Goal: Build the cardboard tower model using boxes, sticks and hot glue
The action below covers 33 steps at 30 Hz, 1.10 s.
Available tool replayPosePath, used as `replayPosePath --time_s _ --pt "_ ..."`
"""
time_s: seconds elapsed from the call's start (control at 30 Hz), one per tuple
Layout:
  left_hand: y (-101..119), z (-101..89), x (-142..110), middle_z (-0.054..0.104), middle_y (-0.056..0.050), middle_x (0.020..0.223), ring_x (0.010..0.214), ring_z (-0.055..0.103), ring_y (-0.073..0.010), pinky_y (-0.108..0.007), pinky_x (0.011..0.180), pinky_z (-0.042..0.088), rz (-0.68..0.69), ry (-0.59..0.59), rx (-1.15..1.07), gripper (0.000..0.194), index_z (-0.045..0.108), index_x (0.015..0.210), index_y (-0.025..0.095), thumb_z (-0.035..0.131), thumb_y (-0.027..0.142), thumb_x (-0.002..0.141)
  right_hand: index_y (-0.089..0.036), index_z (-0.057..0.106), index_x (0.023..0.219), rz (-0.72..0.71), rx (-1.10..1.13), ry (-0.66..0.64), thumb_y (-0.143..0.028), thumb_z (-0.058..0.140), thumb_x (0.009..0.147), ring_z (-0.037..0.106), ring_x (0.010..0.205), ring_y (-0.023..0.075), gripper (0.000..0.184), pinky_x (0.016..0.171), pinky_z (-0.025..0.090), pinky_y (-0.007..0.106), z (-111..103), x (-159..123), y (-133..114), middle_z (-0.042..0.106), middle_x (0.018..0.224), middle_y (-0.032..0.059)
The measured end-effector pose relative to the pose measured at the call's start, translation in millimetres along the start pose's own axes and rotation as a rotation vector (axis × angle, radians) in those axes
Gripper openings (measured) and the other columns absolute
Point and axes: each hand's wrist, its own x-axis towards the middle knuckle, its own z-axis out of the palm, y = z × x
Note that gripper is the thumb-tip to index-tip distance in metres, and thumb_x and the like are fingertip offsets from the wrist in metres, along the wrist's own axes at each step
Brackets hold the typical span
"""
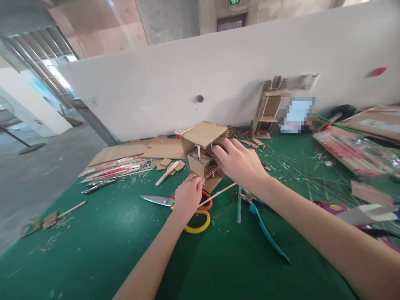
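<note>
A small cardboard box with an open front and an inner shelf (204,133) stands in the middle of the table, and both hands are on it. My left hand (188,196) is closed on its lower left front edge; the fingertips are partly hidden. At the upper right side, my right hand (239,162) grips the box with curled fingers, some of them at the opening under its top. Pale strips run down inside the front. Below my left hand lie scissors (197,223) with orange and yellow handles. A thin wooden stick (220,193) lies between the hands.
Teal-handled pliers (265,229) and a clear rod (239,206) lie nearer me. Cardboard sheets (125,152), packaged sticks (115,167) and metal pliers (98,184) are left. A taller cardboard structure (269,106) and blurred phone-like screen (298,114) stand by the white partition (150,91).
</note>
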Motion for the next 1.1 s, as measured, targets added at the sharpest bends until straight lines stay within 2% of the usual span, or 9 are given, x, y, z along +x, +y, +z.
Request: replayPosePath --time_s 0.1,0.17,0.27,0.33,0.5,0.7,0.87,1.1 --pt "0.6 0.0 -1.2 0.065 -0.001 0.098 0.081 0.061 -0.0138 -0.024 0.068 0.039 0.011 0.009 0.006 0.023 0.064 0.084 0.021 0.043 0.026 0.095 -0.022 0.054 0.106 -0.019 0.013 -0.027 -0.021 0.039 0.096 0.049 0.092 0.0202 0.018 0.043 0.021 0.028 2.4 0.9 3.4 0.058 0.117 0.0066" --pt "1.1 -0.3 -1.9 0.064 0.000 0.099 0.082 0.061 -0.0135 -0.024 0.068 0.040 0.021 0.029 0.013 0.023 0.064 0.085 0.022 0.043 0.026 0.095 -0.021 0.053 0.109 -0.037 0.033 -0.042 -0.021 0.040 0.096 0.048 0.096 0.0218 0.019 0.045 0.028 0.028 4.7 3.9 5.7 0.056 0.120 0.0077" --pt "2.4 -1.2 -2.5 0.063 -0.001 0.101 0.085 0.060 -0.0137 -0.023 0.070 0.041 0.021 0.058 0.029 0.022 0.064 0.088 0.022 0.043 0.026 0.094 -0.020 0.053 0.112 -0.084 0.087 -0.063 -0.020 0.039 0.095 0.045 0.101 0.0242 0.022 0.057 0.040 0.029 9.6 11.7 8.6 0.055 0.122 0.0101" --pt "3.5 -1.8 -2.9 0.063 -0.002 0.102 0.089 0.059 -0.0146 -0.023 0.073 0.042 0.001 0.069 0.048 0.022 0.065 0.088 0.023 0.044 0.026 0.094 -0.019 0.053 0.113 -0.122 0.130 -0.069 -0.018 0.038 0.095 0.043 0.104 0.0254 0.023 0.067 0.045 0.031 14.2 17.6 9.9 0.054 0.121 0.0113" --pt "6.0 -2.5 -4.3 0.064 -0.002 0.107 0.092 0.059 -0.0159 -0.024 0.074 0.042 -0.061 0.087 0.099 0.024 0.066 0.092 0.024 0.043 0.028 0.094 -0.014 0.052 0.114 -0.172 0.257 -0.004 -0.015 0.035 0.095 0.042 0.104 0.0260 0.026 0.083 0.046 0.037 28.0 29.1 10.7 0.053 0.117 0.0140" --pt "5.4 -1.9 -1.7 0.065 0.002 0.110 0.087 0.062 -0.0137 -0.024 0.067 0.041 -0.074 0.108 0.075 0.023 0.066 0.094 0.026 0.043 0.029 0.095 -0.015 0.052 0.106 -0.137 0.455 0.061 -0.017 0.033 0.096 0.045 0.106 0.0243 0.021 0.091 0.043 0.040 35.7 30.3 8.8 0.053 0.112 0.0146" --pt "3.7 -2.0 -0.5 0.067 0.002 0.108 0.083 0.063 -0.0134 -0.024 0.061 0.038 -0.074 0.061 0.046 0.023 0.065 0.093 0.026 0.043 0.029 0.095 -0.017 0.052 0.104 -0.094 0.476 0.078 -0.020 0.037 0.095 0.047 0.103 0.0236 0.018 0.088 0.046 0.040 33.2 17.9 12.7 0.053 0.110 0.0135" --pt "1.9 0.4 -1.2 0.068 0.001 0.104 0.083 0.063 -0.0139 -0.023 0.064 0.039 -0.058 0.049 0.054 0.024 0.066 0.094 0.025 0.043 0.029 0.095 -0.018 0.052 0.103 -0.054 0.499 0.056 -0.024 0.041 0.094 0.050 0.104 0.0250 0.015 0.087 0.048 0.042 21.3 4.4 14.2 0.054 0.110 0.0142"
